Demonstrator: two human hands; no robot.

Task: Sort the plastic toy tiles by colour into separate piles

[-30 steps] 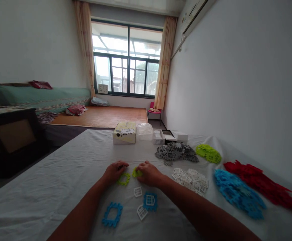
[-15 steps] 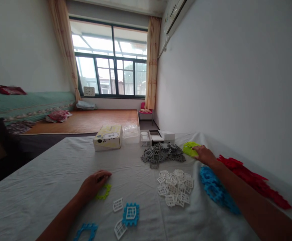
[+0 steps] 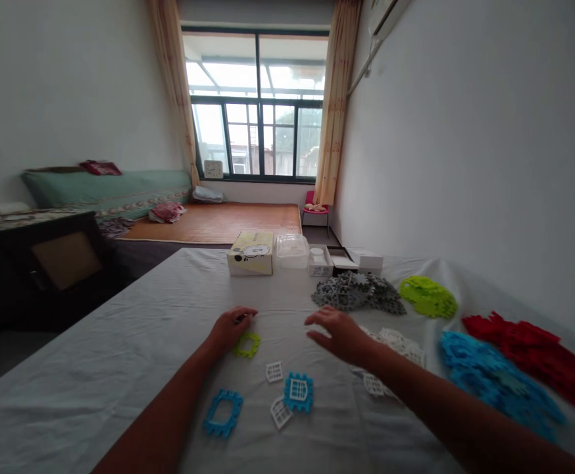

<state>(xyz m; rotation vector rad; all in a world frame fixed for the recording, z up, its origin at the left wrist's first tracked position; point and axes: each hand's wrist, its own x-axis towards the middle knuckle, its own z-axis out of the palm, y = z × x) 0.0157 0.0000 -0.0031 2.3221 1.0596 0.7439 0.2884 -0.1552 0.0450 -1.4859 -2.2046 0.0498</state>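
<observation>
Fingers of my left hand [image 3: 228,327] rest on the lime-green frame piece [image 3: 247,344], pressing its far edge to the white-covered bench [image 3: 120,355] near the middle. My right hand [image 3: 339,332] hovers just beside it, palm down, fingers spread and grasping nothing. Nearer the front edge lie a blue frame [image 3: 223,413], a blue frame with a white insert [image 3: 298,392] and two loose white grids [image 3: 274,371]. Grey [image 3: 356,293], green [image 3: 428,296], blue [image 3: 495,378] and red piles [image 3: 534,349] line the right side.
</observation>
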